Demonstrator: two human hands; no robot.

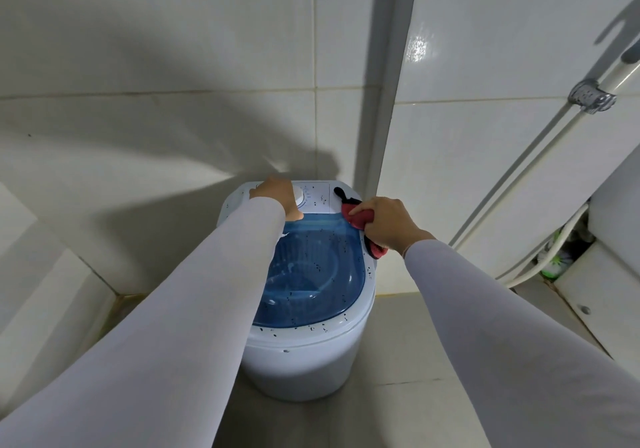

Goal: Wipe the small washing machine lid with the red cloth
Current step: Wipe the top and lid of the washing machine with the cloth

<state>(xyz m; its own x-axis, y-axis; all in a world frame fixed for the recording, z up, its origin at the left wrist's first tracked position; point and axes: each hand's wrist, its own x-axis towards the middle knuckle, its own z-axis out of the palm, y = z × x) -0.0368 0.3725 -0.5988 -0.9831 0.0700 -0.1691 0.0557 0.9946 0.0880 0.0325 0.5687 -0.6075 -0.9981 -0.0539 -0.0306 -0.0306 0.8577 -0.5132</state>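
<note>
A small white washing machine [304, 361] stands on a beige tiled floor [408, 413] in a white-tiled corner. The right hand [388, 224] grips the red cloth [356, 217] at the speckled blue lid [311, 267]; the left hand [278, 198] rests on the control panel [317, 199], its fingers hidden, markings unreadable.

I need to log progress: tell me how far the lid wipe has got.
Barely begun. Done: the right hand has the cloth in its grip at the lid's far right corner. In hand: the left hand rests on the control panel. Left: dark specks cover most of the lid.
</note>
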